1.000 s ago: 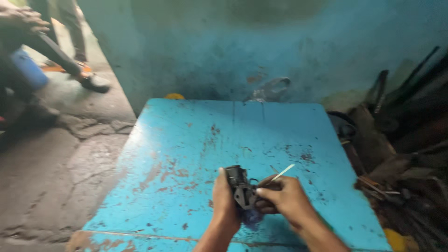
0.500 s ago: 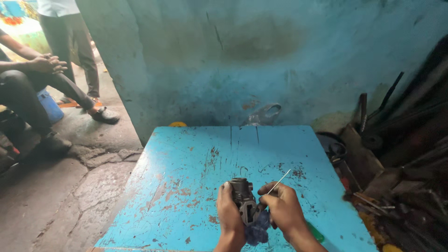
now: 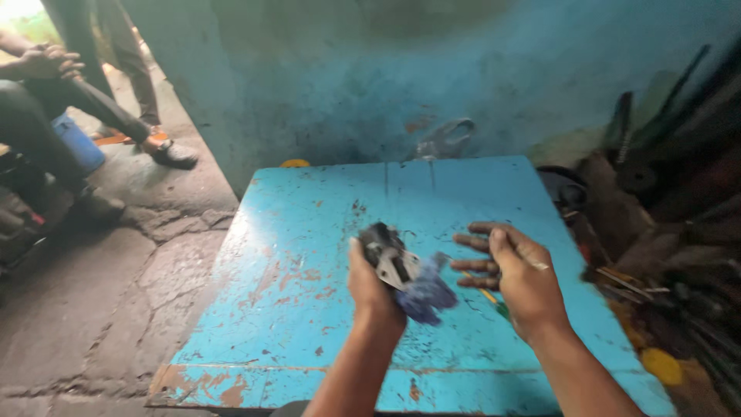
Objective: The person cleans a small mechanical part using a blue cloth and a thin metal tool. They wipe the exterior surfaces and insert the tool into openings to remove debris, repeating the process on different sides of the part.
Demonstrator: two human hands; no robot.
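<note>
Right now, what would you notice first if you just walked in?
The bright blue table with its chipped paint fills the middle. Above it, the left hand grips a dark metal part wrapped in a blue cloth, and the right hand is spread open beside it. Rusty scrap is piled at the right.

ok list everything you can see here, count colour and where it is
metal part: one, dark grey, held in the left hand over the table
cloth: one, blue-purple, bunched under the metal part
table: one, chipped light blue with rusty patches, centre
wall: one, worn blue-green, behind the table
scrap pile: many dark rusty pieces, right of the table
seated person: one, dark trousers, far left on the cracked floor
blue container: one, beside that person's leg
left hand: one, gripping the metal part and cloth
right hand: one, fingers spread, a thin stick-like item blurred at the thumb
</note>
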